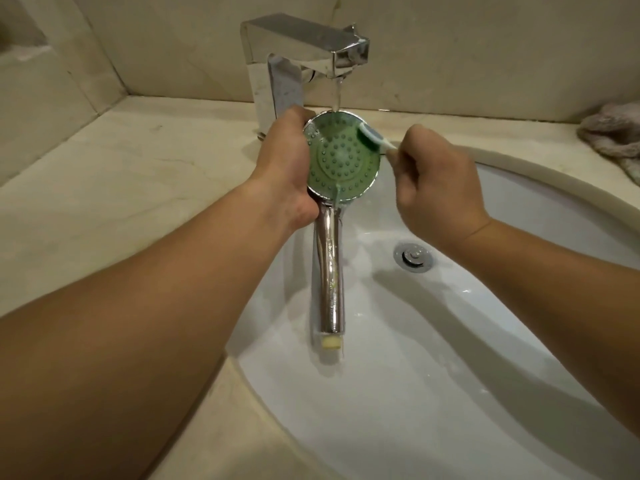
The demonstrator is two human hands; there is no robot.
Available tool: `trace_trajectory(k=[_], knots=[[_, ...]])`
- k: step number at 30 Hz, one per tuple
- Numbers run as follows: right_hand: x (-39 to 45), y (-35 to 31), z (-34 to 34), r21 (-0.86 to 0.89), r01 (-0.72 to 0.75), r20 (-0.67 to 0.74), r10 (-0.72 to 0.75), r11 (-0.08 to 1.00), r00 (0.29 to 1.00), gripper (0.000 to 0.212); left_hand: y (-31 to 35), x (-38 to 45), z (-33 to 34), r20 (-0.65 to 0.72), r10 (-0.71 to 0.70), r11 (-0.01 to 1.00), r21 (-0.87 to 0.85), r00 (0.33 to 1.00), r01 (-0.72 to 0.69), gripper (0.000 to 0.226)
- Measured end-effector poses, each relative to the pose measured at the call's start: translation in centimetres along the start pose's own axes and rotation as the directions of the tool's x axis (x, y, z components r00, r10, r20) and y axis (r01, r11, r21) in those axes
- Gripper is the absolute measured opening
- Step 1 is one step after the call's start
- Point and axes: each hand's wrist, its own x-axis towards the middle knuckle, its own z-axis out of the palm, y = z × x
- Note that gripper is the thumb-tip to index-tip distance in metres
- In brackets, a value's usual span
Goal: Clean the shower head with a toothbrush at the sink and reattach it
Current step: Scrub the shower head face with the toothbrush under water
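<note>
Currently, head view only: left hand (289,168) wrapped around the left rim of the shower head (343,161), fingers curled behind the disc and mostly hidden, palm heel against the neck where disc meets handle; grip firm, nothing loose visible. Shower head held above the sink (450,358), green nozzle face turned up toward the camera, chrome handle (329,271) pointing down toward the near edge of the basin, pale threaded end at the bottom. Right hand (436,188) closed in a fist on the toothbrush (375,137), fingers folded tight over the handle, only the short neck and head sticking out past the knuckles. Brush head lying on the upper right part of the green face, touching it near the rim. Water (337,95) running from the chrome faucet (304,53) straight onto the top edge of the disc, a thin trickle dripping off the lower rim along the handle. Drain plug (412,257) in the basin just right of the handle, below the right wrist. Crumpled cloth (613,136) on the beige countertop (104,188) at far right, well apart from both hands.
</note>
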Motion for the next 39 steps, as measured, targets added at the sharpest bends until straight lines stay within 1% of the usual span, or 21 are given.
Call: trace_trajectory(k=[2, 3, 6, 7, 10, 11, 14, 15, 18, 19, 21, 22, 23, 25, 26, 29, 30, 33, 34, 37, 39], knots=[[-0.2, -0.5, 0.0, 0.002, 0.051, 0.034, -0.051, 0.999, 0.998, 0.023, -0.1, 0.1, 0.0, 0.009, 0.01, 1.0, 0.022, 1.0, -0.01, 0.043], [-0.1, -0.5, -0.1, -0.008, 0.038, 0.045, -0.038, 0.999, 0.998, 0.023, -0.1, 0.1, 0.0, 0.013, 0.013, 0.999, 0.033, 1.0, -0.013, 0.041], [0.6, -0.2, -0.5, -0.045, -0.091, 0.031, 0.093, 0.995, 0.995, 0.022, -0.3, 0.0, 0.1, 0.024, 0.013, 0.999, 0.051, 1.0, -0.014, 0.038], [0.6, -0.5, -0.5, -0.052, -0.083, 0.039, 0.085, 0.995, 0.996, 0.021, -0.4, 0.1, 0.2, 0.027, 0.015, 0.998, 0.06, 1.0, -0.016, 0.039], [0.4, -1.9, -0.5, -0.062, 0.038, 0.121, -0.03, 0.997, 0.992, 0.019, -0.5, 0.1, 0.2, 0.053, 0.005, 0.997, 0.079, 0.999, -0.01, 0.046], [0.6, -2.1, -0.6, -0.071, 0.033, 0.119, -0.024, 0.997, 0.993, 0.018, -0.5, 0.2, 0.2, 0.065, 0.001, 0.997, 0.082, 0.998, -0.006, 0.048], [1.3, -1.6, -1.0, -0.103, -0.065, 0.082, 0.074, 0.993, 0.994, 0.015, -0.7, 0.3, 0.3, 0.086, -0.013, 0.996, 0.095, 0.996, 0.005, 0.054], [1.2, -1.7, -0.9, -0.1, -0.029, 0.097, 0.039, 0.995, 0.995, 0.015, -0.7, 0.4, 0.2, 0.092, -0.021, 0.995, 0.104, 0.996, 0.011, 0.054], [0.5, -2.4, -0.6, -0.097, 0.185, 0.157, -0.168, 0.978, 0.973, 0.008, -0.7, 0.6, 0.0, 0.133, -0.066, 0.992, 0.113, 0.989, 0.051, 0.055], [0.7, -2.3, -0.8, -0.114, 0.18, 0.155, -0.162, 0.977, 0.975, 0.008, -0.7, 0.7, 0.0, 0.15, -0.077, 0.991, 0.124, 0.986, 0.058, 0.054], [1.3, -1.7, -1.1, -0.126, 0.085, 0.114, -0.07, 0.988, 0.991, 0.01, -0.7, 0.8, 0.0, 0.179, -0.081, 0.988, 0.141, 0.981, 0.056, 0.052], [1.3, -1.4, -1.1, -0.121, 0.074, 0.1, -0.063, 0.99, 0.993, 0.012, -0.7, 0.7, 0.1, 0.189, -0.083, 0.989, 0.134, 0.978, 0.058, 0.05], [1.1, -1.5, -1.0, -0.116, 0.128, 0.102, -0.116, 0.985, 0.988, 0.011, -0.6, 0.6, 0.2, 0.196, -0.085, 0.99, 0.125, 0.977, 0.061, 0.048], [0.3, -1.7, -0.4, -0.119, 0.308, 0.141, -0.291, 0.944, 0.946, 0.006, -0.6, 0.6, 0.2, 0.191, -0.074, 0.994, 0.098, 0.979, 0.056, 0.045], [0.3, -1.7, -0.2, -0.129, 0.353, 0.154, -0.333, 0.927, 0.93, 0.007, -0.5, 0.6, 0.2, 0.191, -0.071, 0.995, 0.088, 0.979, 0.055, 0.044], [1.1, -1.3, -0.5, -0.153, 0.271, 0.128, -0.252, 0.95, 0.959, 0.012, -0.5, 0.9, 0.0, 0.212, -0.068, 0.995, 0.089, 0.975, 0.05, 0.045], [1.1, -1.3, -0.5, -0.142, 0.283, 0.118, -0.268, 0.949, 0.956, 0.013, -0.5, 0.9, 0.0, 0.213, -0.068, 0.995, 0.087, 0.975, 0.051, 0.045], [0.1, -1.3, -0.2, -0.112, 0.462, 0.178, -0.44, 0.88, 0.88, 0.008, -0.5, 1.0, 0.0, 0.188, -0.058, 0.997, 0.067, 0.981, 0.046, 0.04], [0.2, -1.1, -0.2, -0.115, 0.479, 0.183, -0.455, 0.87, 0.871, 0.007, -0.5, 1.0, 0.0, 0.181, -0.057, 0.997, 0.065, 0.982, 0.046, 0.04], [0.9, -0.5, -0.4, -0.138, 0.376, 0.103, -0.365, 0.916, 0.925, 0.007, -0.4, 1.0, -0.1, 0.174, -0.063, 0.997, 0.059, 0.983, 0.053, 0.045], [0.4, -0.4, -0.3, -0.124, 0.434, 0.134, -0.419, 0.892, 0.898, 0.009, -0.4, 0.9, -0.1, 0.168, -0.057, 0.997, 0.06, 0.984, 0.047, 0.044]])
